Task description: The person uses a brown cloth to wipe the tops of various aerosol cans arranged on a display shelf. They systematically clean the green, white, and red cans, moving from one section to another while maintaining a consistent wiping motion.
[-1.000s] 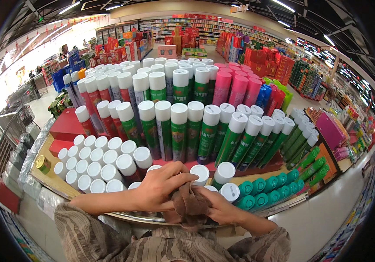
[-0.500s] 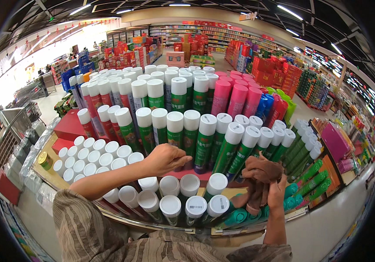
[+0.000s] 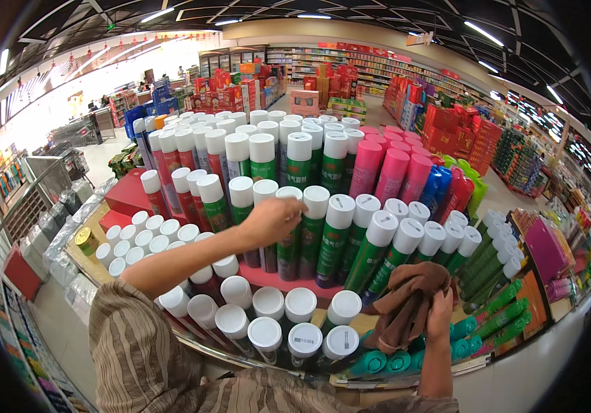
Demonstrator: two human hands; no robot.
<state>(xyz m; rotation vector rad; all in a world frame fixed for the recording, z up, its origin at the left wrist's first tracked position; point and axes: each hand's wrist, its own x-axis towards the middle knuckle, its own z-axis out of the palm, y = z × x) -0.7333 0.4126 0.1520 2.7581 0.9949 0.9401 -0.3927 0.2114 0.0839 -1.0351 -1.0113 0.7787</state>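
My left hand [image 3: 275,219] reaches across the display, fingers curled around the front of the white cap on a tall green spray can [image 3: 286,249]; the hand hides part of the cap. That can stands upright in a tight row of similar ones. My right hand [image 3: 439,313] grips a crumpled brown cloth [image 3: 412,292], which hangs over green-capped cans [image 3: 368,363] at the display's front right. Between my arms stand shorter white-capped cans [image 3: 299,303] in the front rows.
Pink-capped cans [image 3: 393,172] and red bottles [image 3: 457,196] fill the display's back right. A yellow-lidded tin [image 3: 87,241] sits at the left edge. A metal railing [image 3: 30,182] runs along the left. Stacked red boxes [image 3: 447,127] and stocked shelves lie beyond.
My left hand has risen from the lower part of the row to a cap's height. The cloth in my right hand has spread out and hangs differently. The view has shifted slightly.
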